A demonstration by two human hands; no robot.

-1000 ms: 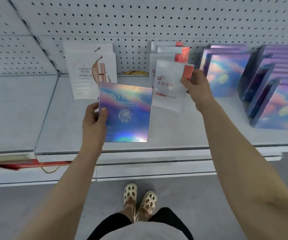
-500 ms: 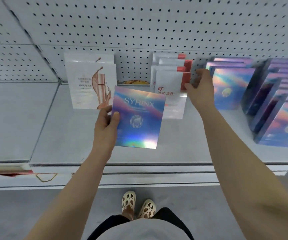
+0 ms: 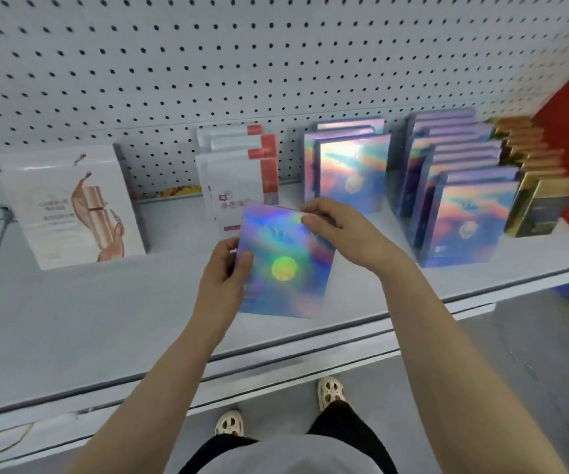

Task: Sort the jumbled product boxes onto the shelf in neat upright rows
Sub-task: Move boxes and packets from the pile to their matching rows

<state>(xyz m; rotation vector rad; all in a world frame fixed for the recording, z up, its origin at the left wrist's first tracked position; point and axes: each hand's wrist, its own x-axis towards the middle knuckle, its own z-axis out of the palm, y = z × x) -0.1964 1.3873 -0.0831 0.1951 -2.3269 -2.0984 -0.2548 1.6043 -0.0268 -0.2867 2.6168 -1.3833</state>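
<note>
Holographic box (image 3: 285, 268) is pinched by both hands above the shelf (image 3: 105, 319): left hand (image 3: 223, 282) grips its side, right hand (image 3: 341, 230) its top corner.

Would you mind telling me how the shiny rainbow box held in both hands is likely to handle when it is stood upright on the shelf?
The rainbow box looks stiff: its face stays flat between the left hand and right hand. Being thin, it probably tips easily unless leaned against the matching row. Its glossy foil may be slippery.
</note>
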